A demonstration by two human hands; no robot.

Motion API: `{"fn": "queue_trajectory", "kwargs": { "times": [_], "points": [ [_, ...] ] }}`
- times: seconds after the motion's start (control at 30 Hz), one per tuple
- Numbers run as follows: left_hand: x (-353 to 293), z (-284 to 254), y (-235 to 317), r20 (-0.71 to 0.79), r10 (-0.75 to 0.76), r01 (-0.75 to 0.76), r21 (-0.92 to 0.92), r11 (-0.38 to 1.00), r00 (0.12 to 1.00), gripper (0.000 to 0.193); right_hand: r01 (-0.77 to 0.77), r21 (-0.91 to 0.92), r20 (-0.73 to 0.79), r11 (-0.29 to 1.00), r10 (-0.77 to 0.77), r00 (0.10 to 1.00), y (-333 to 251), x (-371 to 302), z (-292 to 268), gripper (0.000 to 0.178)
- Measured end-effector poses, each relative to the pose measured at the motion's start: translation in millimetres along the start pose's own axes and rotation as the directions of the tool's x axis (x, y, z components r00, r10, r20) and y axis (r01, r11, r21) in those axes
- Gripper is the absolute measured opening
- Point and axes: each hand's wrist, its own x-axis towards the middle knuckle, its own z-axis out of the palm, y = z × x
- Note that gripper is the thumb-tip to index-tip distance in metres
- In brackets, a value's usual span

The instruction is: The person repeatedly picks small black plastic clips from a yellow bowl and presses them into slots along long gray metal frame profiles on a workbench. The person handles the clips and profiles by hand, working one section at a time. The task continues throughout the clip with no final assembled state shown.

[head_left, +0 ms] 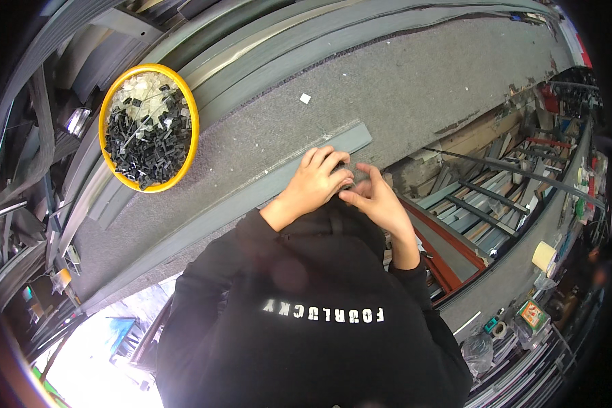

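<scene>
Left hand [309,185]: fingers curled, whether clamped cannot be told. Right hand [385,206]: thumb and forefinger apart. One bar [350,141], one bowl [196,129].

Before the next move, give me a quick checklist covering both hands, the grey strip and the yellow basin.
1. Both hands visible: ok, left hand and right hand close together.
2. Grey strip lying on the carpeted bench: ok.
3. Small part between the hands secure: cannot tell, the hands mostly hide that spot.
4. Yellow basin stocked: ok, black pieces and whitish pieces inside.
5. Bench free of scraps: not ok, a white scrap lies beyond the strip.
</scene>
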Motion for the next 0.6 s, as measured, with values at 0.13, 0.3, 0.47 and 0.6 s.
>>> {"fn": "queue_trajectory", "kwargs": {
  "times": [0.13,0.3,0.47,0.6],
  "points": [
    [7,0,-3,-0.055,-0.031,0.033,0.027,0.999,0.998,0.020,0.017,0.138,0.048,0.990,-0.024,0.999,-7,-10,-22,0.025],
    [14,1,-5,0.000,-0.151,0.150,0.046,0.988,0.989,0.020,0.401,0.657,-0.075,0.638,-0.474,0.878,18,6,9,0.046],
    [15,3,-4,-0.049,-0.143,0.149,0.157,0.976,0.988,0.019,0.498,0.610,-0.245,0.616,-0.451,0.858,38,-1,25,0.045],
    [16,1,-5,-0.059,-0.132,0.141,0.190,0.972,0.989,0.016,0.533,0.584,-0.299,0.612,-0.448,0.842,43,-6,32,0.046]
  ]
}}
